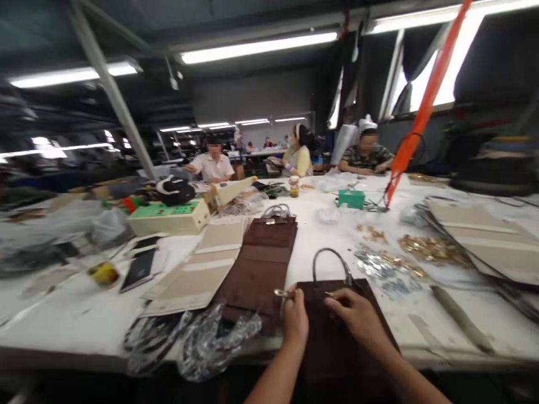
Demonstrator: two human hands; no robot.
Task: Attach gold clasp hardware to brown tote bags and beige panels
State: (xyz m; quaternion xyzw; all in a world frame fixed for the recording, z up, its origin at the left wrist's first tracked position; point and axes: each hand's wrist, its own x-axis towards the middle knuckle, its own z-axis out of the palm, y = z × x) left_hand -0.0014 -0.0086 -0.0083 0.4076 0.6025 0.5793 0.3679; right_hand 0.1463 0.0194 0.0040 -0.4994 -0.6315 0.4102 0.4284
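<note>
Left hand pinches a shiny metal piece; right hand half-curled over my brown panel, can't tell if I'm gripping anything there.

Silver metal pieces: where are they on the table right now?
In the head view, the silver metal pieces lie in a loose pile on the white table, right of centre, beyond the right hand and beside the gold pieces.
</note>
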